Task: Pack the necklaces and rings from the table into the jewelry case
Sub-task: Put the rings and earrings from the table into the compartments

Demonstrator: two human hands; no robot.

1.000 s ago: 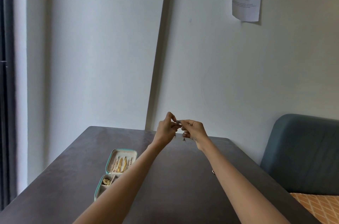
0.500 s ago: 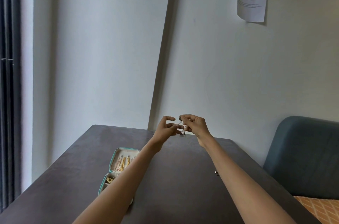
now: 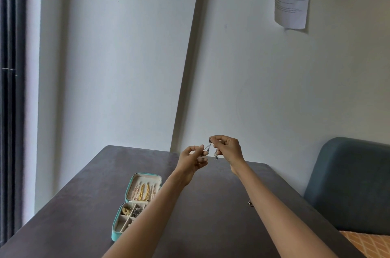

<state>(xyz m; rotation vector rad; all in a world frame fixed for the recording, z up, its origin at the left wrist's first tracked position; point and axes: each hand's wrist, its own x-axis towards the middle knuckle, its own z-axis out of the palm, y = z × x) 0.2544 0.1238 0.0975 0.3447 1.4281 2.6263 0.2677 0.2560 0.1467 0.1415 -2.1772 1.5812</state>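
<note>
Both hands up over the table (image 3: pixel 88 200): left hand (image 3: pixel 193 158) and right hand (image 3: pixel 228 149) pinching a dangly necklace (image 3: pixel 211 149), open jewelry case (image 3: pixel 135 205) sitting lower left.

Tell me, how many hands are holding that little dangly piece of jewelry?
2. The left hand pinches the jewelry piece at its lower left end, and the right hand pinches its top, both raised above the table.

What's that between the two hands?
In the head view, a thin necklace with small dangling beads stretches between the left hand and right hand, above the table.
</note>
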